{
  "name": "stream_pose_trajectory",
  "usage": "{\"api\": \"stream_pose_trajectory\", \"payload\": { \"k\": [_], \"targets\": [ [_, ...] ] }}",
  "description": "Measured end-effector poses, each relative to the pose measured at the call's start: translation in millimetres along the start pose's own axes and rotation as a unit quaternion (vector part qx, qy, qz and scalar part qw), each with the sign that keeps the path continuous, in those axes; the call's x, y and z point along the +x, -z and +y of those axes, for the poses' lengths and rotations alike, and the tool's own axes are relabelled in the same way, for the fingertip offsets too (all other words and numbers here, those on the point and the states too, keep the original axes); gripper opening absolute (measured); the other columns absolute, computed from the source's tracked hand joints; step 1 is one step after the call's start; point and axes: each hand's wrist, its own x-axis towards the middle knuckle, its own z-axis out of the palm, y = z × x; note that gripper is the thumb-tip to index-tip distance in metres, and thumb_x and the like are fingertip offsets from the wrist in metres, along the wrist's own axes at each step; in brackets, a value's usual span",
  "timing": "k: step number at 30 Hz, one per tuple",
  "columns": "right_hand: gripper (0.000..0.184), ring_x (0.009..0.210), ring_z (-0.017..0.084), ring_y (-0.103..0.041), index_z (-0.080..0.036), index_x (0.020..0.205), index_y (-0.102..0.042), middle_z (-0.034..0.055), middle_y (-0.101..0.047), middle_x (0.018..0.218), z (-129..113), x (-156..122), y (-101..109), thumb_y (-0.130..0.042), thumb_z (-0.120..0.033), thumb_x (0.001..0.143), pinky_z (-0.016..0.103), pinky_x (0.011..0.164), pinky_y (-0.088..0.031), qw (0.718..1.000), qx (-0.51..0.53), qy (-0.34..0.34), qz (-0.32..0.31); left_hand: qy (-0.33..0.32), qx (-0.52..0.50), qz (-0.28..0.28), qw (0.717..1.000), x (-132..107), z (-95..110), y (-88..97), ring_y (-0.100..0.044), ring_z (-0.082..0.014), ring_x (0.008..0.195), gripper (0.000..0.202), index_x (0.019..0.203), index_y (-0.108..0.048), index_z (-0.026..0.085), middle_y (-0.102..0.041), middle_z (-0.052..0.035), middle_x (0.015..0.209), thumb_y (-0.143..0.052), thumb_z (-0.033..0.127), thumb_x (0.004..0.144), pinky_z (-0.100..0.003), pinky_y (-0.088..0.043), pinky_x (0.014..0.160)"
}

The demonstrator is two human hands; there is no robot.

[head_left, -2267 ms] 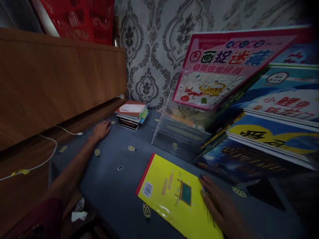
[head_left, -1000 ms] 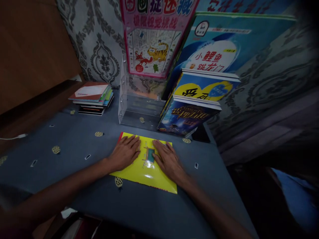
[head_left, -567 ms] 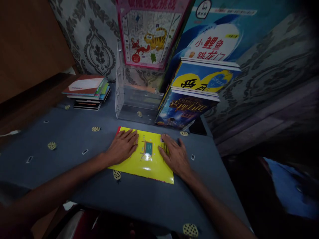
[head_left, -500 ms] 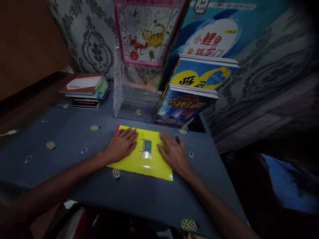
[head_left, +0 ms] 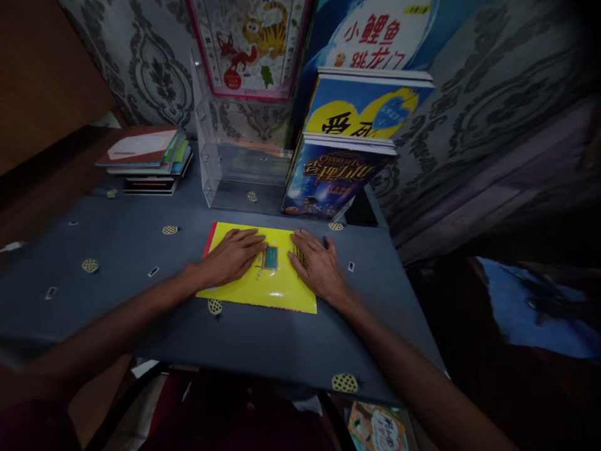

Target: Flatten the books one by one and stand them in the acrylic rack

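A thin yellow book point(head_left: 267, 291) with a red spine edge on its left lies flat on the grey table. My left hand point(head_left: 232, 258) rests palm down on its left half, fingers stretched toward the small green chalkboard picture on the cover. On the right side of the cover lies my right hand point(head_left: 320, 263), also palm down, with fingers extended and the thumb apart. Neither hand grips anything. Just behind the yellow book stands a clear acrylic rack point(head_left: 204, 138). A dark blue book point(head_left: 328, 181) leans upright in the rack's front right slot.
Behind the dark blue book stand a blue and yellow book point(head_left: 361, 100) and a teal picture book point(head_left: 375, 31). A pink-framed book point(head_left: 253, 50) sits higher in the rack. Stacked books point(head_left: 145, 156) lie at the back left. A black flat object point(head_left: 361, 210) lies right of the rack.
My left hand has slid right across the cover, its fingertips now by the chalkboard picture. My right hand stays on the right side. The whole view has shifted slightly.
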Motion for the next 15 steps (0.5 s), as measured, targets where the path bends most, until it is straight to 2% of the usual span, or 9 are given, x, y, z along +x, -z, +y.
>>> {"api": "stream_pose_trajectory", "payload": {
  "k": [6,15],
  "targets": [
    [0.047,0.143,0.032,-0.047,-0.016,0.142,-0.055,0.0172,-0.054,0.152,-1.8,0.7,-0.5,-0.037,-0.032,0.102,0.067,0.115,-0.027,1.000,-0.010,-0.009,-0.006,-0.033,-0.011,0.016,0.999,-27.5,16.8,1.1,-0.045,-0.0287,0.141,0.039,0.137,-0.060,0.024,-0.059,-0.0079,0.146,-0.041,0.020,0.103,-0.054,-0.040,0.112],
    [0.047,0.143,0.033,-0.048,-0.017,0.142,-0.055,0.0167,-0.053,0.152,-1.1,0.3,-3.6,-0.037,-0.034,0.102,0.066,0.115,-0.026,1.000,-0.017,-0.013,-0.005,-0.042,-0.024,-0.029,0.998,-63.0,49.9,12.6,-0.043,-0.0279,0.143,0.041,0.138,-0.058,0.024,-0.057,-0.0092,0.147,-0.044,0.015,0.101,-0.056,-0.036,0.116]
  ]
}}
